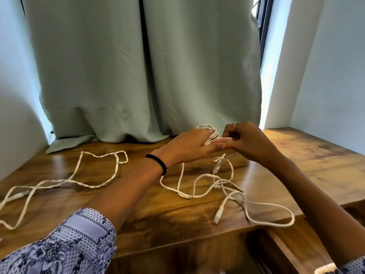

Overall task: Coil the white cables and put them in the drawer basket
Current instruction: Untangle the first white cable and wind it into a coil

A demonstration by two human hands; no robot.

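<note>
Head view looks down at a wooden table (138,204) with white cables on it; the left hand (189,145) is wrapped around a small white coil (212,133), which sits looped over its fingers, up off the table near the green curtain (138,76); the right hand (248,141) is just beside the left hand, touching it, with its fingers pinched shut on a bit of the same cable; from the hands a loose cable (197,186) hangs down and lies in messy loops on the table below them, with a plug (217,215) near the front edge; a second long cable (65,180) lies spread out on the left side of the table, well apart from the hands; the left wrist has a black band (160,163) on it; a flowery sleeve (69,244) covers the left arm.
</note>
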